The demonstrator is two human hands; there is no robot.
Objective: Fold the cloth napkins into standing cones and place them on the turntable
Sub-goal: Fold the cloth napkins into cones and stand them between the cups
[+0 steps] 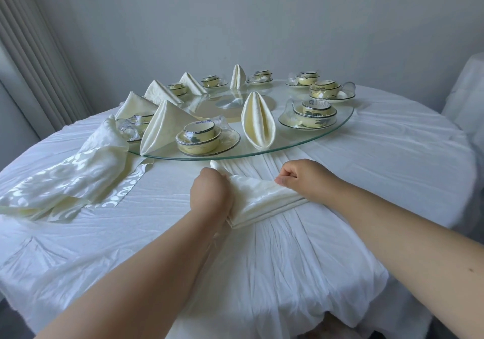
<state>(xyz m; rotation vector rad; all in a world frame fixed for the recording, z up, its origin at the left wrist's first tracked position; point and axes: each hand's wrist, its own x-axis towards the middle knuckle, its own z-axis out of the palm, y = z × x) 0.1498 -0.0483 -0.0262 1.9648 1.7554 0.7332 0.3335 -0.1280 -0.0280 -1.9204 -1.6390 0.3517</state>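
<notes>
Nearest me, my two hands worked one cream napkin (pixel 262 197) lying on the table (pixel 288 260), just short of the turntable's near edge. My left hand (pixel 210 194) gripped its left end, fingers curled round the cloth with the knuckles up. My right hand (pixel 303 179) pinched the upper right edge, thumb and fingers closed together on the fabric. The napkin was folded into a long flattened wedge, several layers showing along its near edge, a narrow tip sticking out beyond my left hand toward the turntable (pixel 327 126).

To the left lay one loose pile of unfolded napkins (pixel 78 179), cream with a glossy scroll pattern; I could not count the pieces in it.

On the round glass turntable I counted six finished napkins standing. Two were seen from the open side: one at the near edge (pixel 258 120) and one at the far side (pixel 237 76). Four stood as pointed cones along the left: the nearest (pixel 162 126), then (pixel 135 105), (pixel 159 92) and (pixel 192 83).

I counted eight sets of dishes (pixel 201 138), each with a bowl and cup on a plate, ringed round the glass; some looked wrapped in clear film.

At the far right stood one white-covered chair (pixel 466 87).
</notes>
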